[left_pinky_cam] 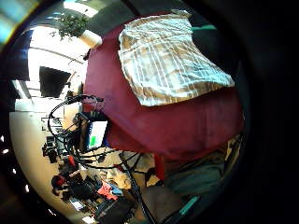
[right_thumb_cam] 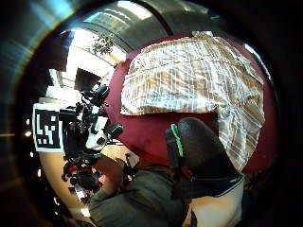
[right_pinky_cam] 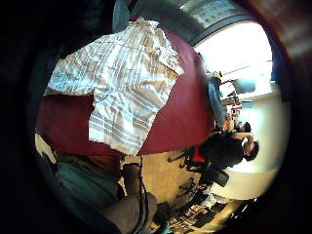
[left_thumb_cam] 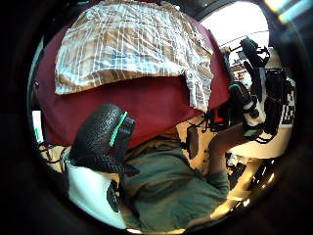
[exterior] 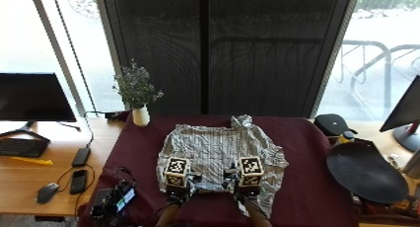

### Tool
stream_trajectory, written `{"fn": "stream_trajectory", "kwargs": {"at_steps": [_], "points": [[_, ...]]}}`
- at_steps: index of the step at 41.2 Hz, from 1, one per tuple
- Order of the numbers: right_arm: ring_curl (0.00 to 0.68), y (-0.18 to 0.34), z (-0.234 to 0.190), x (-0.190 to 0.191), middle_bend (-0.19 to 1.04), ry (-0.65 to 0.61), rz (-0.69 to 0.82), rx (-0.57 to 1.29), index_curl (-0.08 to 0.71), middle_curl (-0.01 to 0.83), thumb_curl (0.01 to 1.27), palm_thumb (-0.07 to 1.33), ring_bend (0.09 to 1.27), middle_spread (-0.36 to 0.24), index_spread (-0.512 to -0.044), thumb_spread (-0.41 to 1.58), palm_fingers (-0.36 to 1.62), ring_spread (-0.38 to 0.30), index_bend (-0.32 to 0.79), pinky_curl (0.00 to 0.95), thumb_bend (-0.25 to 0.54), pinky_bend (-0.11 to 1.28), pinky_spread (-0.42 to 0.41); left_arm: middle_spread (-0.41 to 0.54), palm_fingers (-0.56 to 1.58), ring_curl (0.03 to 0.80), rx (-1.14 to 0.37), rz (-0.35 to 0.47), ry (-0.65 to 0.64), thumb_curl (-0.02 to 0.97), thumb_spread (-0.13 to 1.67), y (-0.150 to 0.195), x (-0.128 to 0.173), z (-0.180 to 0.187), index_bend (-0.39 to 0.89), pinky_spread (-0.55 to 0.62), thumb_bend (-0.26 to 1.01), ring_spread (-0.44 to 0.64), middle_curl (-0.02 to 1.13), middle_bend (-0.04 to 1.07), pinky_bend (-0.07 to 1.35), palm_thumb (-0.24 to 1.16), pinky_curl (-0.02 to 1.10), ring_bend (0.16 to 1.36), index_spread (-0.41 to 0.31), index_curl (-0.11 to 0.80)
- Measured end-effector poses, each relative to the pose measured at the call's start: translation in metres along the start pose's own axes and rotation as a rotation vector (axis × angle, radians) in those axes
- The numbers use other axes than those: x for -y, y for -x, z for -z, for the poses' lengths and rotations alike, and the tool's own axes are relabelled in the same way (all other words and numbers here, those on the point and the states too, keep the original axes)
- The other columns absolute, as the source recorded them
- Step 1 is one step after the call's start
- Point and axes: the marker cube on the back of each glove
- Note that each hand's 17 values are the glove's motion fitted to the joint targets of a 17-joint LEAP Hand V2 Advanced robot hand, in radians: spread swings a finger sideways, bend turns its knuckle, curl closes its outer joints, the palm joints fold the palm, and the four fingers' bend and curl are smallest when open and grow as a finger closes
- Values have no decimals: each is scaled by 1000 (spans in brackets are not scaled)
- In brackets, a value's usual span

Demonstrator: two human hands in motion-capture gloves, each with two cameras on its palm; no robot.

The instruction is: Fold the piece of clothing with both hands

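Both hands hover over the near edge of the striped shirt [exterior: 220,158], left hand [exterior: 176,180] beside right hand [exterior: 244,180]; their finger spread cannot be told. The shirt lies flat mid-tabletop [exterior: 308,153], with cloth-covered room around it.

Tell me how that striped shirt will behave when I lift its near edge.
The shirt looks like thin woven cloth lying flat and creased on the maroon tablecloth, so it will likely flop and drape. One sleeve reaches the table's edge and would probably dangle. It seems light.
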Motion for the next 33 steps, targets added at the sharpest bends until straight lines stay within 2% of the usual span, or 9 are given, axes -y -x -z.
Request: {"fn": "stream_trajectory", "kwargs": {"at_steps": [1,5,11,21,29,33], "points": [[58,0,0,0,201,0,0,0,43,50,78,367,279,0,-171,438,454,46,158,105,240,474,113,-2,563,87,-1,-1,-2,65,430,0,0,0,145,84,166,64,69,249,365,274,64,433,-37,39],[118,2,1,0,193,-3,2,8,107,100,118,414,294,-1,-238,704,417,73,152,186,257,524,163,-3,520,170,-12,-6,-16,100,671,0,5,-3,138,129,163,94,151,249,406,306,139,475,-55,79],[162,2,-1,1,190,-2,4,6,152,152,162,437,306,-1,-292,944,384,94,145,238,242,551,201,-3,485,219,-7,-12,-23,142,878,3,9,-8,141,169,136,119,214,243,428,325,188,498,-68,125],[201,-2,-6,4,189,6,11,-6,196,213,216,463,313,-1,-325,1111,355,110,144,276,191,563,216,-4,454,256,-6,-6,-23,196,1023,2,9,-9,138,200,78,135,278,238,441,345,233,516,-69,181],[227,-14,4,-2,182,6,-13,-6,213,245,250,488,324,-1,-334,1153,323,120,131,302,146,589,222,-4,437,275,11,0,19,229,1066,-4,-4,4,135,209,33,139,316,235,446,361,260,526,-68,211],[237,-24,4,-5,183,15,-31,-8,219,257,263,501,328,-1,-335,1160,310,122,129,312,123,600,223,-4,430,284,10,-8,21,244,1074,-3,1,-4,136,212,16,140,332,235,448,378,272,528,-68,224]]}}
